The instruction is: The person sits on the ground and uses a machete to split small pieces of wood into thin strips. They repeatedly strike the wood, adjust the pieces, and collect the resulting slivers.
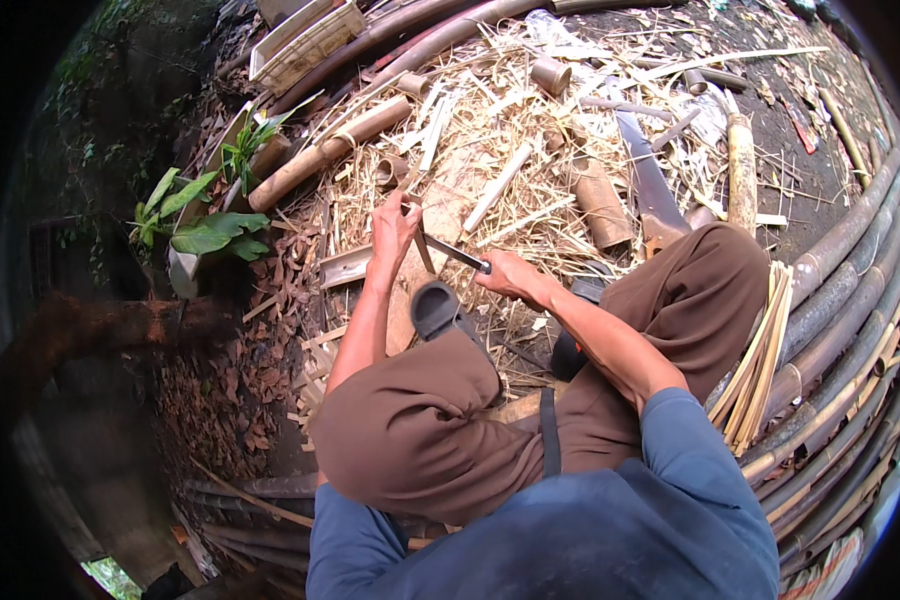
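Observation:
My left hand (395,226) is closed around a thin bamboo strip (425,250), whose lower end sticks out below the fingers. My right hand (513,275) grips the dark handle of a knife (454,252). Its blade points left and meets or crosses the strip just beside my left hand. Exact contact between blade and strip is too small to tell. Under both hands lie pale bamboo shavings (530,215). A large dark machete blade (644,175) rests among them, beyond my right knee.
Cut bamboo tubes (600,205) lie among the shavings. A bundle of split strips (755,375) sits by my right thigh, beside long bamboo poles (830,330). A longer bamboo piece (328,152), a green-leaved plant (215,230) and a pale plastic crate (305,45) are at left.

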Motion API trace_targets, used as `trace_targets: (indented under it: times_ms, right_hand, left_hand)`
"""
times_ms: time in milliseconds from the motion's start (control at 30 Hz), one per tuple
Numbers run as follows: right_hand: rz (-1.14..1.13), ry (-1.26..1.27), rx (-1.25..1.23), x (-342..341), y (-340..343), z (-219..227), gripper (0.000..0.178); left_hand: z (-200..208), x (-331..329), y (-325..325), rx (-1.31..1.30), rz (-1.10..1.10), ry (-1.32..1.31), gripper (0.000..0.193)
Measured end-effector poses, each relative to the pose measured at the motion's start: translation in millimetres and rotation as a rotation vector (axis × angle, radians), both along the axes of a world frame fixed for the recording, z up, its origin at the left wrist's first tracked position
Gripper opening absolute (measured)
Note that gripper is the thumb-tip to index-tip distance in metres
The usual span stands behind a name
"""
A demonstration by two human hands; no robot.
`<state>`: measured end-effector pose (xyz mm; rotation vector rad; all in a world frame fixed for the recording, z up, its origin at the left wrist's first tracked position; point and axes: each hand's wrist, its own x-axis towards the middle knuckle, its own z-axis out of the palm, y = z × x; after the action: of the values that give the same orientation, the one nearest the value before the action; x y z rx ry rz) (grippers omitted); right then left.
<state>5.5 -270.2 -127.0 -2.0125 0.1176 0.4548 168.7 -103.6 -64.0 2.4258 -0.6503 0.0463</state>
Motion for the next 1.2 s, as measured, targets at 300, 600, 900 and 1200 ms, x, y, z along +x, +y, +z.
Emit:
trace_targets:
  times_ms: [300, 600, 900, 1200]
  right_hand:
    - [-0.084, -0.019, -0.008, 3, -8, -15, 0.034]
    - [-0.002, -0.017, -0.091, 10, -18, -16, 0.039]
    - [0.007, -0.235, -0.377, 5, -9, -11, 0.035]
    - [0.055, -0.124, -0.273, 9, -11, -26, 0.035]
  left_hand:
    - [5, 2, -20, 0.155, -0.009, 0.008, 0.019]
    - [18, -9, -23, 0.05, 0.025, 0.093, 0.022]
    - [3, -19, 10, -0.16, 0.095, 0.089, 0.017]
    - [-3, -31, 7, -0.3, 0.158, 0.09, 0.014]
